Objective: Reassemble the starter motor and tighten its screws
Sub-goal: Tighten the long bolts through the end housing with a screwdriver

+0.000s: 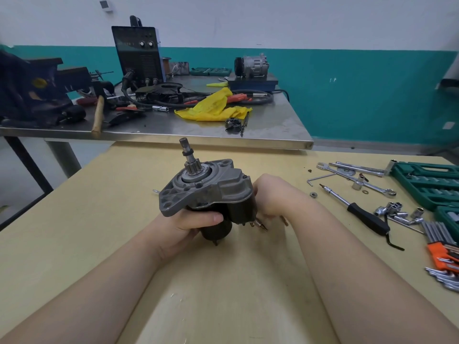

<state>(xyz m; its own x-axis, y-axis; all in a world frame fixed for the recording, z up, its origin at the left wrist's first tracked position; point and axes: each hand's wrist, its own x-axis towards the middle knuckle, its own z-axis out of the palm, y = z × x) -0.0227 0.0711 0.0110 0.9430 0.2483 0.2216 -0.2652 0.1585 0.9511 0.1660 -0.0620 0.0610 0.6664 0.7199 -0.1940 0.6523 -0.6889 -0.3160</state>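
Observation:
The starter motor is held up over the wooden table, its grey flange and toothed pinion shaft pointing up and away from me. My left hand grips its dark cylindrical body from below, thumb across the front. My right hand wraps the right side of the dark solenoid, fingers curled near the copper terminals at its lower end. What those fingers pinch is hidden. The motor's underside is out of sight.
To the right lie a black-handled ratchet driver, wrenches, loose sockets, a nut, an orange hex key set and a green tool case. Behind stands a cluttered steel bench with a yellow rag.

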